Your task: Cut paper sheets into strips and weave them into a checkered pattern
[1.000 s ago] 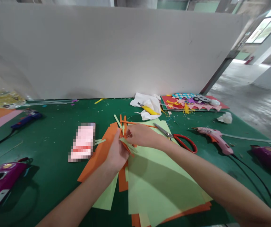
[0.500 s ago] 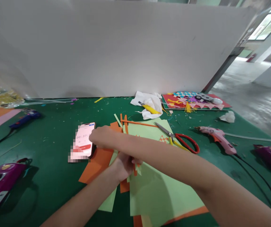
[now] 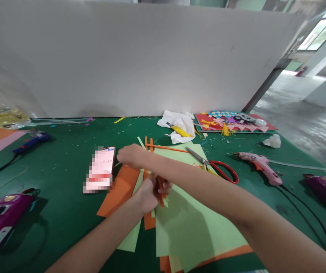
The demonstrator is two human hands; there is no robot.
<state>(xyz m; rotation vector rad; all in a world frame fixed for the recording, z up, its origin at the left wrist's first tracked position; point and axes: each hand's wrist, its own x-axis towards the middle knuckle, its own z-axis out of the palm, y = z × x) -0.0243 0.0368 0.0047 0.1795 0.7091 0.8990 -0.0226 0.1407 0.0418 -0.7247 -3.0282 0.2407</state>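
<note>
A little bunch of paper strips (image 3: 162,200), orange and pale green, thin and flat, sits in the left hand (image 3: 147,195), low over the middle of the desk (image 3: 66,159). The left grip is closed around the strips, and their ends poke out below the fingers. The right hand (image 3: 131,155) reaches across, above the left one, with its back up and its fingers curled down; they are hidden, so I cannot tell how far closed its grip is or if it holds anything. Under the hands lie a smooth orange sheet (image 3: 120,189) with straight edges and, on the right, big flat light green sheets (image 3: 197,216). A skinny orange strip (image 3: 168,148) lies across the top of the green paper. Beside it are scissors (image 3: 207,163) with shiny metal blades and round red handles. Just left of the right hand lies a flat phone (image 3: 102,170), partly hidden by blurry squares. Farther back is a soft, crumpled white tissue (image 3: 176,117) with a long yellow tool (image 3: 182,131) on it. Off to the right rests a hard pink glue gun (image 3: 259,165).
</note>
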